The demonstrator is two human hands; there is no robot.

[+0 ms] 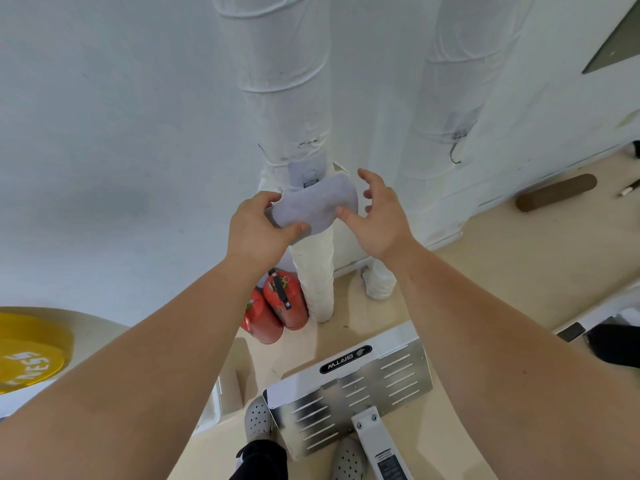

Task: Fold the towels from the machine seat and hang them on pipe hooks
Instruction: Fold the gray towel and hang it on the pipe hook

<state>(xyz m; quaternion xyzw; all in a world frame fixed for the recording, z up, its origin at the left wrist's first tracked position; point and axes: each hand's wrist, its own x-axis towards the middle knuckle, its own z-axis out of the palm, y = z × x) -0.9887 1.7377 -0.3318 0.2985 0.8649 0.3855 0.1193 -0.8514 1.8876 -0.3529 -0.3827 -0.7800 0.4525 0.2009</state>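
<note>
- Forearms reach away from the camera toward the left pipe (284,98).
- Towel (317,206), folded, lies across the pipe, long axis left-right, just under its hook (310,178); whether it hangs on the hook is unclear.
- Left hand (258,226) pinches the towel's left end.
- Right hand (381,216) sits at the right end, fingers spread, thumb by the edge, gripping nothing.
</note>
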